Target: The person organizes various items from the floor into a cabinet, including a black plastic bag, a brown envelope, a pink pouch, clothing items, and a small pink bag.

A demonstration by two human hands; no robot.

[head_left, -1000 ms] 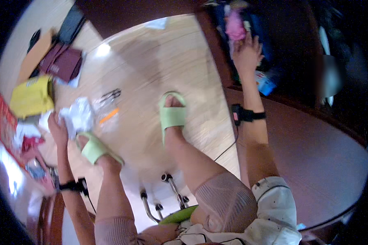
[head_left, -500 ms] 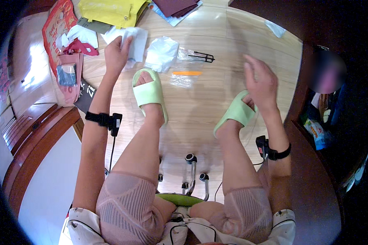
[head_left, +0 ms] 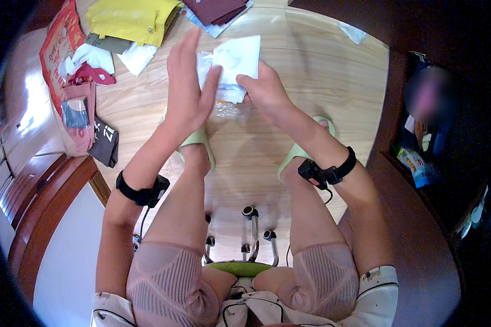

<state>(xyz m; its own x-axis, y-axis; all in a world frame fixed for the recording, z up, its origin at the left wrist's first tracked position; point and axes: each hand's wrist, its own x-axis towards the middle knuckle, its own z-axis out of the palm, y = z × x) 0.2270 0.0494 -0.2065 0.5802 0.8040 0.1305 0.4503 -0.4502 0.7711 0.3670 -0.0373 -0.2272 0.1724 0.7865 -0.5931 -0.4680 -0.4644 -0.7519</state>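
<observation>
My right hand (head_left: 267, 92) grips the lower right edge of a white folded sheet (head_left: 237, 57), paper or thin plastic, with the thumb on top. The sheet is held up over the floor and has a bluish band near its lower edge. At its left side my left hand (head_left: 188, 82) is raised with the fingers stretched out and the thumb apart, close to the sheet's edge. Behind the sheet a crumpled clear plastic wrapper (head_left: 227, 110) shows in part, with a bit of orange. Whatever else lies under the sheet is hidden.
At the upper left lie a yellow bag (head_left: 131, 20), a red bag (head_left: 60, 46), white pieces (head_left: 137, 57), a pink bag (head_left: 84, 133) and a dark folded bag (head_left: 105, 143). Maroon folded pieces (head_left: 215, 10) lie farther off. Dark wooden furniture (head_left: 395, 98) stands right; chair wheels (head_left: 250, 211) are below.
My right hand has come in from the right and taken hold of the white sheet. The sheet has moved right, and my left hand has opened off it. The view has shifted slightly.
</observation>
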